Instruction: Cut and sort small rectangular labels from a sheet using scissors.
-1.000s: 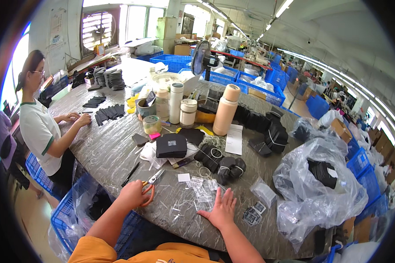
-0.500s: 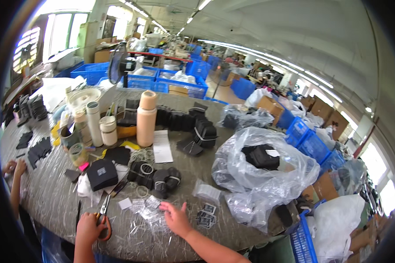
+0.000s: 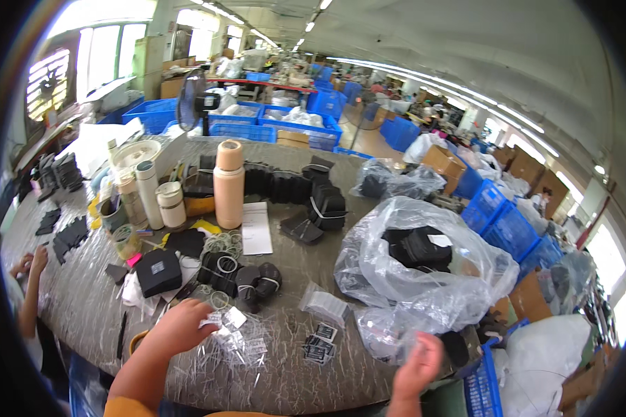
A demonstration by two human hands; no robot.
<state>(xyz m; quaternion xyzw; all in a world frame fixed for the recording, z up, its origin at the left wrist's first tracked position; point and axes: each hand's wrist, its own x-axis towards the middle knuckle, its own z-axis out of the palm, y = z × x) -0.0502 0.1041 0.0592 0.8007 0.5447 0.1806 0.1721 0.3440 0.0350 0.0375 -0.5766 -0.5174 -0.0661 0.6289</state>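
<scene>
My left hand [image 3: 183,325] reaches over the near left edge of a loose pile of clear plastic strips and small white tags [image 3: 240,340]. Its fingers are drawn together at a pale tag; what they pinch is hidden. The orange handle of the scissors [image 3: 138,341] shows beside my left wrist, with the rest covered. My right hand [image 3: 419,365] is raised at the lower edge of a big clear plastic bag [image 3: 368,271] holding a black padded piece [image 3: 419,248]. Motion smears its fingers. Between my hands lie black printed labels [image 3: 319,345] and a clear packet of white slips [image 3: 325,306].
Black pouches [image 3: 158,272], tied black bundles [image 3: 257,283], a peach bottle [image 3: 228,187] and a white sheet [image 3: 257,229] stand or lie farther in. Another person's hands [image 3: 31,262] work at the left edge. A blue crate [image 3: 483,386] stands at lower right.
My left hand has let go of the scissors and moved right to the tag pile. My right hand has left the pile and swung right toward the plastic bag. The view has shifted slightly.
</scene>
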